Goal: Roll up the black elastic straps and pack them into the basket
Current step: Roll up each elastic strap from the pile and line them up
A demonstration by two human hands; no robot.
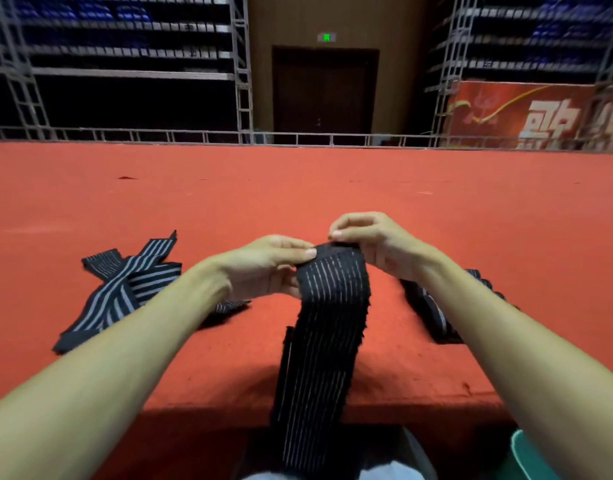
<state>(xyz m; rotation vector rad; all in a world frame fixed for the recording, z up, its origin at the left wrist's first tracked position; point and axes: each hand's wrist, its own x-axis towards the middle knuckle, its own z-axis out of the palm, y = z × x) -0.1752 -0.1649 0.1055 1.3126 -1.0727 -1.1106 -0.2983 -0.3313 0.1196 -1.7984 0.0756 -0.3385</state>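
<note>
A black elastic strap point(327, 327) with thin pale stripes hangs from both my hands, above the red surface, and drops past the front edge toward my lap. My left hand point(268, 266) pinches its top left corner. My right hand point(370, 242) pinches the top right edge with curled fingers. Loose striped straps point(125, 289) lie crossed on the surface to the left, partly under my left forearm. Another black strap point(433, 315) lies to the right, mostly hidden behind my right forearm. No basket shows clearly.
The red carpeted surface point(298, 192) stretches far ahead to a metal railing point(298, 138). Its front edge point(419, 407) runs just before my lap. A teal object point(530, 455) sits at the bottom right corner. Scaffolding, a dark door and a red banner stand beyond.
</note>
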